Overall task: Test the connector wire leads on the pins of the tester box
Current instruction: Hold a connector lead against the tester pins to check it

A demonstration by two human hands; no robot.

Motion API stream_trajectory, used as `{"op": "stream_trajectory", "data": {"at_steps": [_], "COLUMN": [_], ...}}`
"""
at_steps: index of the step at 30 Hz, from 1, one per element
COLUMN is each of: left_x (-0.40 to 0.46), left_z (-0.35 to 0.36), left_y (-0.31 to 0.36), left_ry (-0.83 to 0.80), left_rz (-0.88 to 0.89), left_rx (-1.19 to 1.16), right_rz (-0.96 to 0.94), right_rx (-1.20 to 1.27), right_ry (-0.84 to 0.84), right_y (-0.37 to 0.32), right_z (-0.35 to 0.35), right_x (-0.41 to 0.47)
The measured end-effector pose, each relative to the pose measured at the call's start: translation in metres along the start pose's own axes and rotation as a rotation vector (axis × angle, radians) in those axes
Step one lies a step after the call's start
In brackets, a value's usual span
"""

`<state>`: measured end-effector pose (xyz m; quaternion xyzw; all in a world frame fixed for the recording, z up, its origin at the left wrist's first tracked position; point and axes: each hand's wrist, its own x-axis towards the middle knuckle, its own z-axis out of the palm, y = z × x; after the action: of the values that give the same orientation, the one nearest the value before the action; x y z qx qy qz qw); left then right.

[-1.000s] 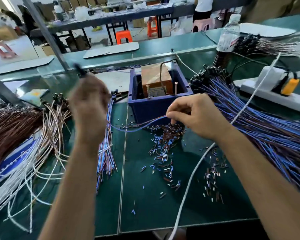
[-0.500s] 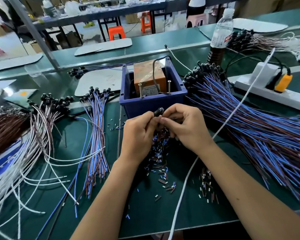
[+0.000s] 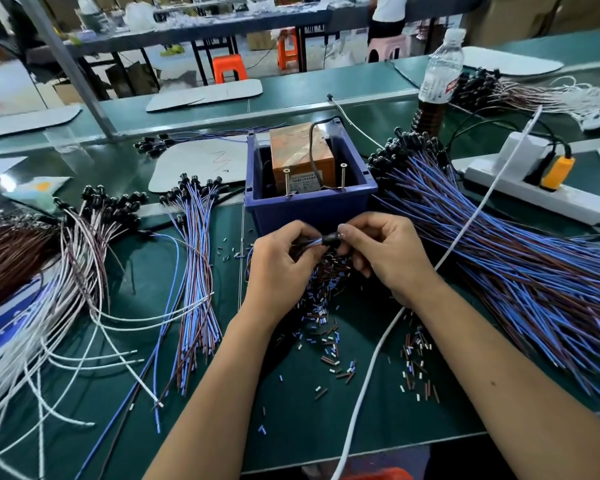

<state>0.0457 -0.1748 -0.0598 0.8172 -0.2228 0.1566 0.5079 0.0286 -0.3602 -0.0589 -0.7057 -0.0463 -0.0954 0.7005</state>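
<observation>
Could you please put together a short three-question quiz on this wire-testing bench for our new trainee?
1. True or false: the two upright pins stand at the near edge of the orange tester box inside the blue bin.
2. Which hand pinches the black connector? A) left hand B) right hand C) neither
3. Fill in: the large untested pile of blue and brown wires lies on the person's ____ side.

Key
1. True.
2. B: the right hand pinches the connector, while the left hand holds its wire leads.
3. Right.
</observation>
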Motion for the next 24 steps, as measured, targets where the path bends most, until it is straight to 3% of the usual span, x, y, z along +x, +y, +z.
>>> {"op": "stream_trajectory", "data": {"at_steps": [18, 24], "left_x": [-0.002, -0.003], "left_z": [-0.011, -0.029], "left_y": [0.016, 0.007], "left_ry": [-0.003, 0.142], "left_rz": [-0.044, -0.161], "left_rx": [-0.131, -0.212], "right_rz": [-0.090, -0.085], "right_rx": [-0.082, 0.042], "right_ry": [-0.128, 0.077], "right_y": [-0.009, -0.013], "right_z": [-0.003, -0.023], "right_x": [-0.002, 0.003]}}
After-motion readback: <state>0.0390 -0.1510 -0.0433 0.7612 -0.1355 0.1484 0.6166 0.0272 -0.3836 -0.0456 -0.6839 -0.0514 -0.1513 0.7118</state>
